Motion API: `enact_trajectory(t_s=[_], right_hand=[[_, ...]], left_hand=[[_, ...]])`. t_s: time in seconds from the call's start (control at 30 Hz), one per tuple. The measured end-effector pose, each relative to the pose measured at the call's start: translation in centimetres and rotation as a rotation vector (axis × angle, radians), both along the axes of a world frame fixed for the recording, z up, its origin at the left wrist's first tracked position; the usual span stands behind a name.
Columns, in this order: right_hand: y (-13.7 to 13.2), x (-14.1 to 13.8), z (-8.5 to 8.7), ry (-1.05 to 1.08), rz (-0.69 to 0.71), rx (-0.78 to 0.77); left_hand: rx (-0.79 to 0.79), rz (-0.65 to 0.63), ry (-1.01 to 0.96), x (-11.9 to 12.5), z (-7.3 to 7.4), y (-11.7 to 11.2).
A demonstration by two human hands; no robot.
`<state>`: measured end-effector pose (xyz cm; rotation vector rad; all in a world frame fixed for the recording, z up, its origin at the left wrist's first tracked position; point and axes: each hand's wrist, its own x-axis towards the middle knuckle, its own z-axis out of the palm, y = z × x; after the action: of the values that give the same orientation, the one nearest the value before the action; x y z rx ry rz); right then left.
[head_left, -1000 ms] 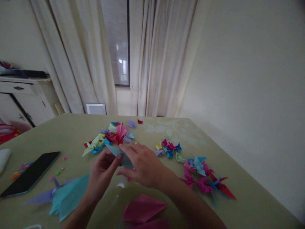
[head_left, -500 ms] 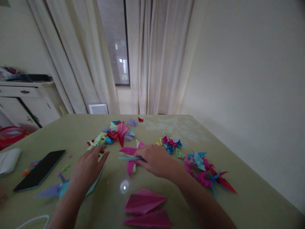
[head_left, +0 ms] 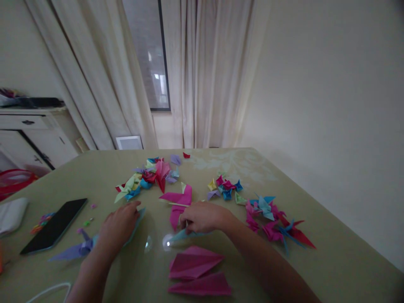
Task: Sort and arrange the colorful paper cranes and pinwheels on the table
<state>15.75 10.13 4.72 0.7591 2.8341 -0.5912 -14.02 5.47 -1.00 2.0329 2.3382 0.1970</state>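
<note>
My left hand (head_left: 120, 223) has its fingers closed at the edge of a light blue folded paper (head_left: 136, 227), partly hidden behind the hand. To the right, my right hand (head_left: 203, 216) pinches another light blue folded paper (head_left: 184, 236) low over the table; its fingertips are partly hidden. Just beyond the right hand lie pink folded papers (head_left: 176, 198) with pale green parts. Nearer to me are two pink folded papers (head_left: 195, 261), one in front of the other. A purple and blue paper crane (head_left: 74, 250) rests left of my left forearm.
Folded paper pieces in many colours form a far pile (head_left: 148, 176), a small cluster (head_left: 225, 187) and a group at right (head_left: 268, 216). A black phone (head_left: 55, 225), a white case (head_left: 12, 214) and a white cable (head_left: 50, 288) are on the left of the table (head_left: 284, 273).
My right hand has brought its light blue paper toward me, off the pink papers. My left hand's spread fingers have closed at the other light blue paper. A purple piece now shows by the small cluster.
</note>
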Motion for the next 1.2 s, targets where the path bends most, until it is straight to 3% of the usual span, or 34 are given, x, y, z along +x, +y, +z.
enact_trajectory(t_s=[0.17, 0.23, 0.3, 0.4, 0.53, 0.7, 0.83, 1.0, 1.2], right_hand=[[0.5, 0.1, -0.9, -0.029, 0.006, -0.026], [0.4, -0.2, -1.2, -0.047, 0.005, -0.064], [0.2, -0.5, -1.4, -0.076, 0.006, -0.096], [-0.2, -0.5, -1.1, -0.101, -0.03, -0.068], [-0.4, 0.5, 0.8, 0.082, -0.129, 0.016], [-1.2, 1.1, 2.8, 0.438, -0.31, 0.157], [-1.8, 0.6, 2.8, 0.541, -0.3, 0.25], [-1.2, 0.6, 3.3, 0.563, -0.296, 0.102], [-0.7, 1.3, 3.8, 0.455, -0.323, 0.085]], left_hand=[[0.642, 0.035, -0.395, 2.2, 2.2, -0.4], [0.776, 0.045, -0.643, 3.1, 2.7, -0.6], [0.815, 0.027, -0.925, 3.8, 2.7, -0.6], [0.75, -0.048, -1.348, 4.3, 2.3, -0.3], [0.604, -0.094, -1.688, 5.0, 2.1, -0.1], [0.521, -0.104, -1.767, 6.2, 2.1, -0.6], [0.472, -0.114, -1.785, 7.2, 1.8, -0.9], [0.416, -0.103, -1.821, 7.8, 1.3, -0.8], [0.376, -0.149, -1.743, 7.9, 1.3, -0.8]])
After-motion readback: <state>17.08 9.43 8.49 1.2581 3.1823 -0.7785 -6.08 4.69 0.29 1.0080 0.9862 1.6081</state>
